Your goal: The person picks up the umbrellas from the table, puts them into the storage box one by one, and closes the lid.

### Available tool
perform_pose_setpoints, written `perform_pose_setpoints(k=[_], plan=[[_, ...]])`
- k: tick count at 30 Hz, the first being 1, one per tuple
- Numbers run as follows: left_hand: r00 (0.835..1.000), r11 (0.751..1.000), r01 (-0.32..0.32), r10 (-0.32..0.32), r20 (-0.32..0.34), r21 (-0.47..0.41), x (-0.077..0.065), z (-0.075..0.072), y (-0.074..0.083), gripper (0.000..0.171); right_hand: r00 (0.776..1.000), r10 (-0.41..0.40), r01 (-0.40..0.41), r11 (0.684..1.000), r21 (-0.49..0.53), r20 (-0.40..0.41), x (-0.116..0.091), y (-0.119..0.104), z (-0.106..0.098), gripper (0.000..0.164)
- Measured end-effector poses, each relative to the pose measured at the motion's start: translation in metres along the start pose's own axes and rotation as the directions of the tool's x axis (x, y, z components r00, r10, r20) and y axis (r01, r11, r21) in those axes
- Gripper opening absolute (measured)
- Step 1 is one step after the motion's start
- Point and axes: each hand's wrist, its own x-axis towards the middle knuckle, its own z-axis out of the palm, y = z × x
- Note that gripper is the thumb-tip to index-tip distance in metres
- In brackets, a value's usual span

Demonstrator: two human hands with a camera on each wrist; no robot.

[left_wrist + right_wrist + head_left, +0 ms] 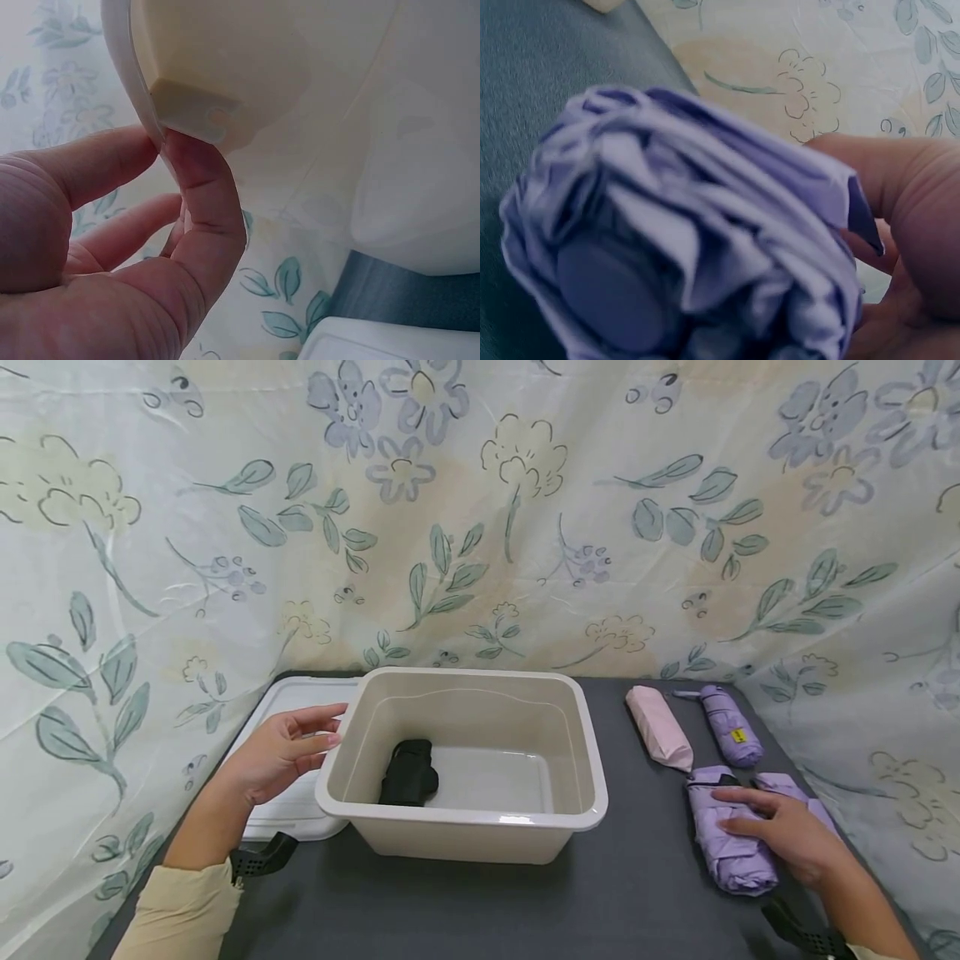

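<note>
A beige plastic bin (pixel 465 839) stands mid-table. My left hand (pixel 288 752) pinches its left rim between thumb and fingers, closely seen in the left wrist view, where the hand (pixel 150 225) hooks over the edge. Inside the bin, at left, lies a black folded bundle (pixel 407 777), its kind unclear. At the right, my right hand (pixel 795 831) grips a folded lavender umbrella (pixel 731 852); its creased, bunched fabric (pixel 682 202) fills the right wrist view. More lavender cloth (pixel 795 789) shows behind this hand; whether it is a separate piece, I cannot tell.
A white lid (pixel 292 814) lies flat left of and partly behind the bin. Farther back on the right are a pink wrapped bundle (pixel 658 727) and a lavender compact umbrella (pixel 729 722) with a yellow tag. Floral cloth (pixel 480 527) hangs around the dark table (pixel 480 902).
</note>
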Motion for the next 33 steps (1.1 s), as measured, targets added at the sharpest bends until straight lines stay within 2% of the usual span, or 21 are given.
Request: perform_pose_setpoints(k=[4, 10, 14, 21, 27, 33], plan=[[1.000, 1.000, -0.006, 0.006, 0.004, 0.002, 0.001, 0.000, -0.001, 0.056, 1.000, -0.005, 0.003, 0.999, 0.054, 0.029, -0.003, 0.000, 0.003, 0.054], [1.000, 1.000, -0.008, 0.008, -0.003, 0.011, -0.001, 0.002, -0.002, 0.058, 0.999, -0.022, 0.016, 0.983, 0.181, 0.031, -0.006, -0.006, 0.011, 0.052], [1.000, 1.000, -0.016, 0.016, -0.006, 0.016, -0.003, 0.002, -0.002, 0.058, 0.998, -0.027, 0.009, 0.961, 0.275, 0.062, -0.007, -0.014, 0.015, 0.052], [1.000, 1.000, -0.027, 0.027, 0.004, 0.006, -0.004, 0.002, -0.002, 0.057, 0.993, -0.055, 0.013, 0.929, 0.369, 0.105, -0.006, -0.026, 0.018, 0.052], [1.000, 1.000, -0.022, 0.022, 0.002, 0.023, -0.003, 0.001, -0.003, 0.059, 0.985, -0.121, 0.047, 0.880, 0.473, 0.127, -0.006, -0.039, 0.020, 0.052], [1.000, 1.000, -0.021, 0.021, 0.004, 0.003, -0.004, 0.001, 0.000, 0.059, 0.973, -0.195, 0.107, 0.852, 0.513, 0.122, -0.009, -0.055, 0.025, 0.052]])
